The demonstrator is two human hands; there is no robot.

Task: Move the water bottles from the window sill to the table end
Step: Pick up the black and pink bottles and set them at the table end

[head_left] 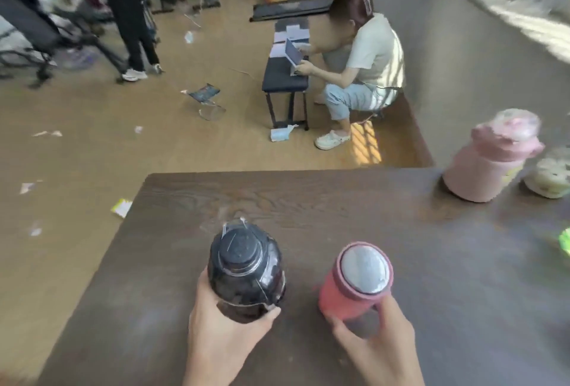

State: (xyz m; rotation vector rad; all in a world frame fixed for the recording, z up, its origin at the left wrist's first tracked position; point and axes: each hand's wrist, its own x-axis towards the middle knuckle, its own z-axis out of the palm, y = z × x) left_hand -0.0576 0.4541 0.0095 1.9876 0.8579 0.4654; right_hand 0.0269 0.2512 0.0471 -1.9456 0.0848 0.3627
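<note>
My left hand [222, 336] grips a dark, black-capped bottle [245, 271] around its lower body, over the dark wooden table [339, 207]. My right hand [379, 342] holds a red-pink bottle with a grey lid [354, 281] from below and the right. Both bottles stand upright near the table's front middle; whether they touch the top I cannot tell. A pale pink bottle [490, 157] stands at the table's far right corner. The window sill [524, 22] runs along the upper right, blurred.
A pale round container [552, 173] sits beside the pink bottle, and something green [566, 240] shows at the right edge. Beyond the table a person [364, 59] crouches by a black bench [287, 74]. Another person's legs [132, 22] and litter are on the floor at left.
</note>
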